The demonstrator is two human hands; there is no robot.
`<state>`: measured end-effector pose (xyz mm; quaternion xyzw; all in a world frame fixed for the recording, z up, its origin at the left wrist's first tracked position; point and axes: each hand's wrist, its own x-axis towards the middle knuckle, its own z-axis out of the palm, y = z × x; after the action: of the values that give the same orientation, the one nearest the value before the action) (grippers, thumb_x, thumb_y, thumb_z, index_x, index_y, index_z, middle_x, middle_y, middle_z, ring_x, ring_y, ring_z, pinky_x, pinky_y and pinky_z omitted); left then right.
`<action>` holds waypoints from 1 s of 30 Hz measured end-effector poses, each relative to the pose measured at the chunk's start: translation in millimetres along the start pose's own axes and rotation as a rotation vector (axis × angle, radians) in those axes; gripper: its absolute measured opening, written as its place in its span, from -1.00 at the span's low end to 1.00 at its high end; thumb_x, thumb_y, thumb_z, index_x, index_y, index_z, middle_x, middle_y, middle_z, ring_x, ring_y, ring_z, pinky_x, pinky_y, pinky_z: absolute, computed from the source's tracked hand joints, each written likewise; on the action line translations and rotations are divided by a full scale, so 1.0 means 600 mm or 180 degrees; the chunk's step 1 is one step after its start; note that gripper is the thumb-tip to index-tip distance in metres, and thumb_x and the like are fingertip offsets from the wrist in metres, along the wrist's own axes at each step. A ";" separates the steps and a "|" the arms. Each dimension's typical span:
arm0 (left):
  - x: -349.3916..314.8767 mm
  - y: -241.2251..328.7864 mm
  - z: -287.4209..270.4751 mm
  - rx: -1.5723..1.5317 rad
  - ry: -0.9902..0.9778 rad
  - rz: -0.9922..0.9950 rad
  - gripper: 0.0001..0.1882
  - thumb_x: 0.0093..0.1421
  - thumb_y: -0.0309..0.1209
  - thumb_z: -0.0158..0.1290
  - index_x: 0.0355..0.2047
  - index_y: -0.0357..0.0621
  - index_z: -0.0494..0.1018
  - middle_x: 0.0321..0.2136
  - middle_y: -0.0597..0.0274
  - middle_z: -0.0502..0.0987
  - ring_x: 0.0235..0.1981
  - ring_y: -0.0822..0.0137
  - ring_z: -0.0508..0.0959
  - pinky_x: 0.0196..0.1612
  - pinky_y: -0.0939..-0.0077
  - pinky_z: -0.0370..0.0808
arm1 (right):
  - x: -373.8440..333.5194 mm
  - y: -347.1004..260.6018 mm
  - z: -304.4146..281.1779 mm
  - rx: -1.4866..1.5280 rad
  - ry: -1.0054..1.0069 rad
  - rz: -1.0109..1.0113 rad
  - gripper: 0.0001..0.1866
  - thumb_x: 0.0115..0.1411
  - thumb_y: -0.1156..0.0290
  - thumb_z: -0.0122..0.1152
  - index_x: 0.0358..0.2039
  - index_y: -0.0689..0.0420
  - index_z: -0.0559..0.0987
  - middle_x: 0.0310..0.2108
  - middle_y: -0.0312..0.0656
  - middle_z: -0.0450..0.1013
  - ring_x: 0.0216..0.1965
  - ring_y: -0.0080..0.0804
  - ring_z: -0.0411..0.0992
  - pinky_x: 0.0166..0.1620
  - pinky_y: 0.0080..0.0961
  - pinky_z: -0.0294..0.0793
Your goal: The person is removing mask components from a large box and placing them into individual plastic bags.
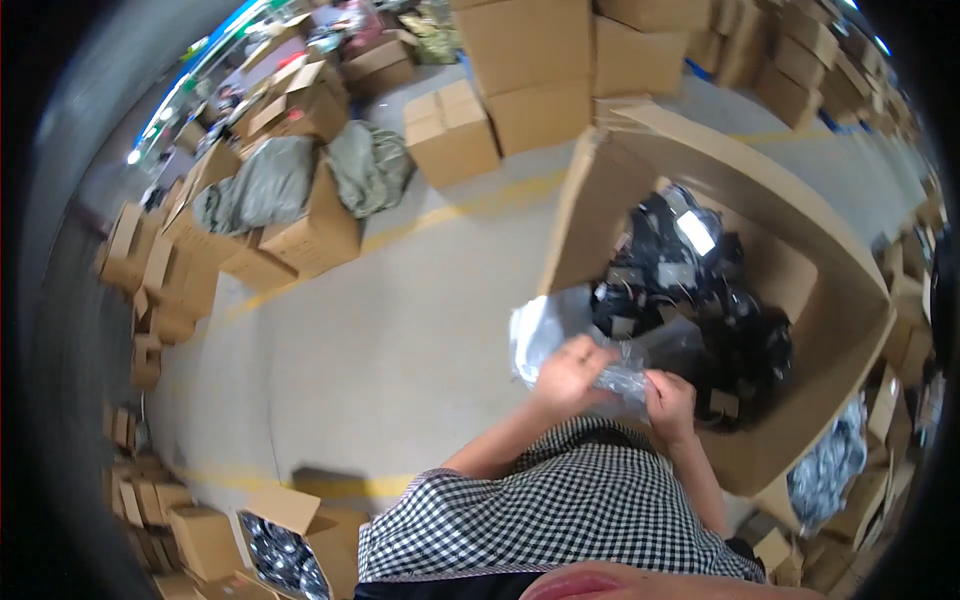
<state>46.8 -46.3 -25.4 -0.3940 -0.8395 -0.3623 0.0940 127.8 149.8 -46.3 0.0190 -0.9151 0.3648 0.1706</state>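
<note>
A clear plastic bag [622,380] is stretched between my two hands at the near edge of a large open cardboard box [840,245]. My left hand [572,377] grips one side of the bag, its fingers curled and a little blurred. On the other side my right hand [670,402] pinches the plastic. Part of the film spreads out pale and shiny to the left of my left hand. Inside the box, just beyond my hands, lies a heap of black bagged items [680,250] with small white labels; their kind cannot be made out.
Closed cartons [450,130] stand stacked at the far side. Grey-green sacks [270,180] lie over boxes on the left. At lower left, an open carton [285,550] holds dark wrapped items. A bundle of bagged items [828,468] sits right of the large box.
</note>
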 end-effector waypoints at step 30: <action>0.298 -0.164 0.251 0.0282 -0.0789 -0.1214 -0.75 0.14 -0.44 -0.06 -0.19 -0.24 0.45 -0.35 -0.12 0.55 -0.26 0.03 0.56 -0.24 0.29 0.47 | 0.029 0.556 -0.220 -0.2846 0.0065 0.3500 -0.29 0.13 0.13 0.12 0.24 0.02 0.12 0.22 0.01 0.07 0.18 0.05 0.12 0.09 0.00 0.27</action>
<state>-126.1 120.8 -107.0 -0.2651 -0.9190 -0.2851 -0.0628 97.9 484.8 -172.3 -0.5211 -0.8526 -0.0125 -0.0382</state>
